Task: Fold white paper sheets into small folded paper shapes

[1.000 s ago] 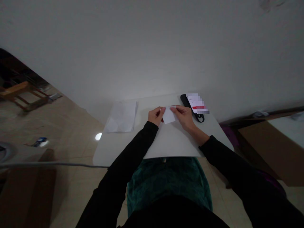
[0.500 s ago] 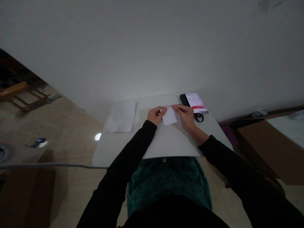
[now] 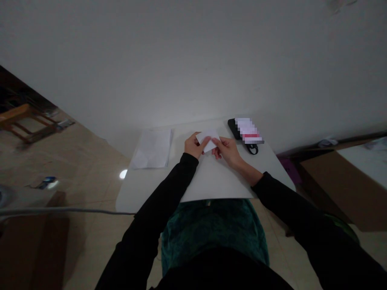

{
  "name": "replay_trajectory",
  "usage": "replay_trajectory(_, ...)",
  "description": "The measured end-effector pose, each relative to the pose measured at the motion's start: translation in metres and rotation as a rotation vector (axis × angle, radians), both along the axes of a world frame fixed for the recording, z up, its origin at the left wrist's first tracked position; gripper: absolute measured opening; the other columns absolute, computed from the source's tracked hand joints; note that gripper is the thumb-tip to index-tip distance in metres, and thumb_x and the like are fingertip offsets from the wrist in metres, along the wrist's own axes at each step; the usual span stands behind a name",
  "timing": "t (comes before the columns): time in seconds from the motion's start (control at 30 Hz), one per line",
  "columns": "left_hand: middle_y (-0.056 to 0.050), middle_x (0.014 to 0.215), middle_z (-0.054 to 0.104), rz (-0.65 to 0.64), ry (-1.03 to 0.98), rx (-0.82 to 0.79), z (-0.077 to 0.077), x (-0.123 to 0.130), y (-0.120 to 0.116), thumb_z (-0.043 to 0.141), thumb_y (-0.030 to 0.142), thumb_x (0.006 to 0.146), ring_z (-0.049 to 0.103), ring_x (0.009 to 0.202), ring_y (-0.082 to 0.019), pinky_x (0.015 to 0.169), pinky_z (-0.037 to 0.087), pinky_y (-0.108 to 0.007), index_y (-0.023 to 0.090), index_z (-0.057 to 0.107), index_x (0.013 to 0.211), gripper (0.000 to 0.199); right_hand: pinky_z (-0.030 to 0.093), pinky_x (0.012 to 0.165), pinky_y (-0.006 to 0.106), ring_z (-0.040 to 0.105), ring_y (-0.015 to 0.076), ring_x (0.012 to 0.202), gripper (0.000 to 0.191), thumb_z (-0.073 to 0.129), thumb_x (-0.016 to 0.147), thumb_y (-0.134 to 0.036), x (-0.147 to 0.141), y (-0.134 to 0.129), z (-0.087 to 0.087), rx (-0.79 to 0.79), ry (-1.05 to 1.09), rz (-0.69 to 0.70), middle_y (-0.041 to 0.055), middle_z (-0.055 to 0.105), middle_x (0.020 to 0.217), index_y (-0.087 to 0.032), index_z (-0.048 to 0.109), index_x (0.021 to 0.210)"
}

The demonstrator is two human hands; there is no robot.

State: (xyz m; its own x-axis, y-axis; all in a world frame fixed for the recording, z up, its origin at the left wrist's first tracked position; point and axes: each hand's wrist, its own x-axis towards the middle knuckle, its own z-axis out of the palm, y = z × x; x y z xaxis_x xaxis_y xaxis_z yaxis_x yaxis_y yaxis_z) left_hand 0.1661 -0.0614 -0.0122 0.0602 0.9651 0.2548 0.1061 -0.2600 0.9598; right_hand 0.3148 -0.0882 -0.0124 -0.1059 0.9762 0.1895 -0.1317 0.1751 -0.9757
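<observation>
A small piece of white paper (image 3: 209, 135) is held above the table between my two hands. My left hand (image 3: 194, 145) pinches its left side, with the thumb lying on top. My right hand (image 3: 227, 150) grips the lower right edge, thumb on the paper and fingers curled beneath. The two thumbs almost meet near the paper's middle. Whatever lies on its underside is hidden by the fingers. To the left of my left hand rests a stack of white paper sheets (image 3: 153, 149).
A phone (image 3: 248, 131) with a blurred screen lies by a black case (image 3: 234, 128) with a strap at the back right of the white table (image 3: 217, 185). The wall (image 3: 193, 72) rises behind. A cable (image 3: 75, 210) runs at left; a wooden stool (image 3: 27, 117) stands beyond.
The paper has shifted slightly left and been turned, now showing a corner toward me. My right hand has moved left and lower along it, its fingers going underneath.
</observation>
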Motion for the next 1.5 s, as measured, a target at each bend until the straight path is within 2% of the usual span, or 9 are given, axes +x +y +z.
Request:
replay_trajectory(0.13, 0.005, 0.051, 0.06, -0.159, -0.017, -0.143, -0.001, 0.005, -0.001, 0.076, 0.054, 0.073, 0.052, 0.035, -0.008, 0.034, 0.036, -0.017, 0.013, 0.062, 0.101, 0.051, 0.033, 0.037, 0.021, 0.048, 0.0071, 0.035, 0.051, 0.065, 0.079, -0.067, 0.004, 0.004, -0.001, 0.015, 0.061, -0.103, -0.0022, 0.059, 0.051, -0.019, 0.055, 0.066)
replay_trajectory(0.33, 0.009, 0.045, 0.052, -0.052, -0.1, -0.186, 0.004, 0.005, -0.003, 0.071, 0.054, 0.078, 0.038, 0.027, -0.004, 0.029, 0.026, -0.016, 0.014, 0.06, 0.085, 0.042, 0.027, 0.036, 0.022, 0.042, 0.0054, 0.035, 0.051, 0.058, 0.082, -0.07, 0.002, 0.006, -0.004, -0.006, 0.014, -0.055, -0.0059, 0.053, 0.052, -0.021, 0.05, 0.068)
replay_trajectory(0.47, 0.007, 0.047, 0.055, -0.13, -0.035, -0.2, 0.006, 0.001, 0.0, 0.06, 0.052, 0.088, 0.047, 0.031, -0.008, 0.033, 0.033, -0.017, 0.014, 0.057, 0.097, 0.039, 0.02, 0.036, 0.023, 0.034, 0.0047, 0.032, 0.049, 0.055, 0.086, -0.064, 0.005, 0.005, -0.002, 0.052, -0.04, -0.107, -0.0067, 0.049, 0.048, -0.021, 0.05, 0.065)
replay_trajectory(0.63, 0.007, 0.055, 0.056, 0.007, 0.242, 0.049, 0.013, -0.021, -0.002, 0.072, 0.031, 0.08, 0.058, 0.048, -0.012, 0.049, 0.044, -0.02, 0.019, 0.047, 0.134, 0.061, 0.021, 0.041, 0.023, 0.028, 0.0054, 0.033, 0.048, 0.053, 0.09, -0.06, 0.016, 0.001, 0.004, 0.001, -0.189, 0.235, -0.0089, 0.037, 0.036, -0.019, 0.056, 0.064)
replay_trajectory(0.77, 0.007, 0.056, 0.054, -0.111, 0.29, 0.1, 0.013, -0.046, -0.03, 0.067, 0.032, 0.085, 0.057, 0.048, -0.013, 0.047, 0.04, -0.02, 0.022, 0.047, 0.129, 0.05, 0.026, 0.043, 0.023, 0.037, 0.0065, 0.039, 0.044, 0.059, 0.087, -0.057, 0.015, -0.013, 0.007, -0.091, -0.242, 0.413, -0.0055, 0.048, 0.045, -0.017, 0.063, 0.069)
replay_trajectory(0.93, 0.006, 0.063, 0.06, -0.338, 0.366, -0.018, -0.001, -0.068, -0.088, 0.046, 0.033, 0.097, 0.06, 0.048, -0.012, 0.05, 0.047, -0.021, 0.022, 0.05, 0.112, 0.019, 0.04, 0.051, 0.025, 0.052, 0.0124, 0.052, 0.035, 0.068, 0.083, -0.038, 0.001, -0.055, 0.005, -0.06, -0.323, 0.103, -0.005, 0.059, 0.059, -0.019, 0.064, 0.113)
replay_trajectory(1.13, -0.013, 0.127, 0.064, -0.062, 0.782, 0.48, -0.019, -0.088, -0.125, 0.063, 0.028, 0.09, 0.063, 0.109, -0.025, 0.091, 0.054, -0.042, 0.021, 0.069, 0.102, 0.015, 0.049, 0.082, 0.04, 0.056, 0.0227, 0.089, 0.012, 0.06, 0.09, -0.023, -0.008, -0.097, -0.011, 0.278, -0.76, 0.022, 0.0073, 0.066, 0.089, -0.021, 0.072, 0.089)
replay_trajectory(1.27, -0.011, 0.123, 0.07, -0.133, 0.879, 0.587, -0.026, -0.1, -0.141, 0.058, 0.026, 0.094, 0.065, 0.108, -0.023, 0.089, 0.053, -0.038, 0.021, 0.07, 0.111, 0.021, 0.047, 0.093, 0.047, 0.053, 0.0262, 0.105, 0.016, 0.065, 0.09, -0.028, -0.002, -0.106, -0.015, 0.417, -0.838, 0.083, 0.01, 0.062, 0.122, -0.026, 0.075, 0.101)
replay_trajectory(1.5, -0.008, 0.123, 0.072, -0.145, 0.891, 0.629, -0.025, -0.107, -0.161, 0.066, 0.038, 0.09, 0.066, 0.115, -0.022, 0.092, 0.049, -0.038, 0.021, 0.065, 0.123, 0.037, 0.046, 0.094, 0.047, 0.056, 0.0275, 0.108, 0.042, 0.08, 0.078, -0.038, 0.007, -0.113, -0.012, 0.444, -0.862, 0.19, 0.0093, 0.064, 0.124, -0.03, 0.071, 0.118)
